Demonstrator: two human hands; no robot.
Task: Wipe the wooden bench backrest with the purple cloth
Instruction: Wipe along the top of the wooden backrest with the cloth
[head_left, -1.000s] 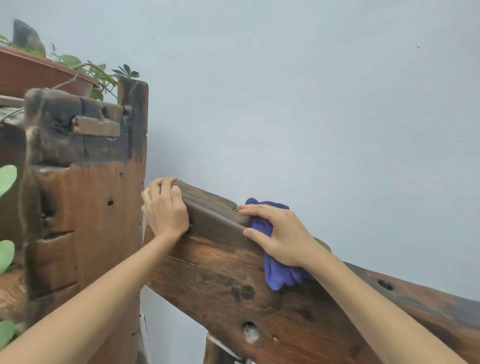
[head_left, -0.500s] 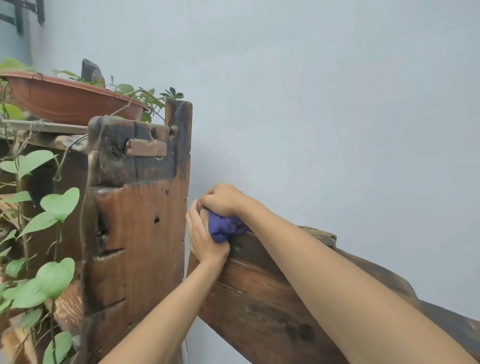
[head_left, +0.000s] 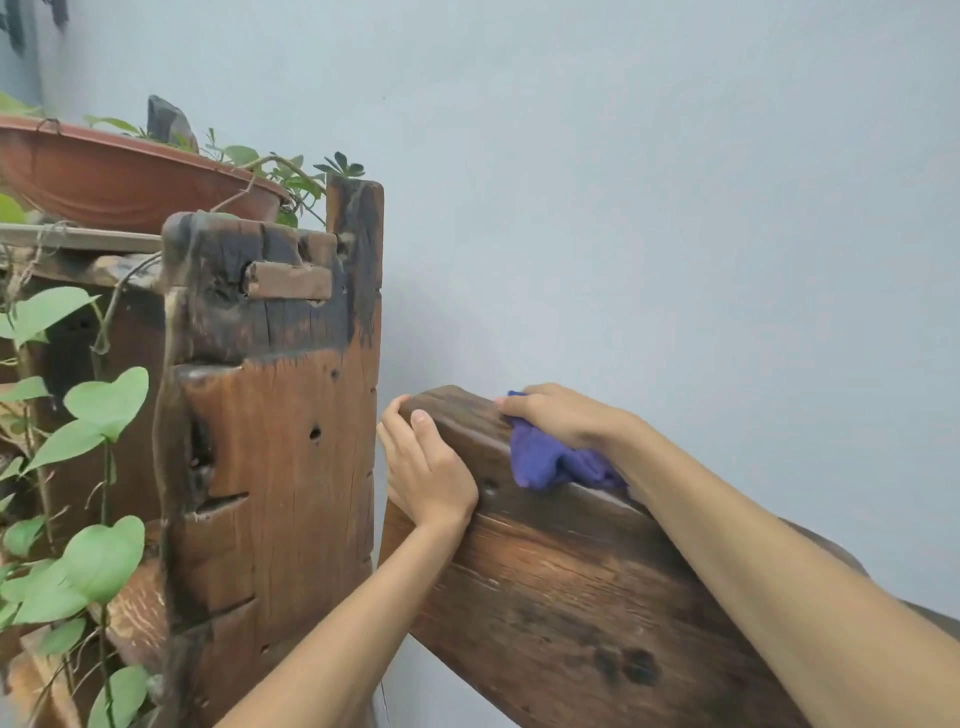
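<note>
The wooden bench backrest (head_left: 561, 587) is a thick, dark, worn plank that slopes down to the right, with knot holes in its face. My right hand (head_left: 563, 415) presses the bunched purple cloth (head_left: 550, 460) onto its top edge, a little right of its left end. My left hand (head_left: 423, 467) grips that left end, fingers curled over the top. Part of the cloth is hidden under my right palm and wrist.
A tall, charred wooden post (head_left: 270, 441) stands just left of the backrest. Behind it a brown planter (head_left: 119, 182) sits on a shelf, and green vine leaves (head_left: 98, 410) hang at the left. A plain pale wall (head_left: 675, 208) lies close behind.
My right hand has slid the cloth to the right along the top edge, away from my left hand, which it was touching half a second ago. My left hand still holds the end.
</note>
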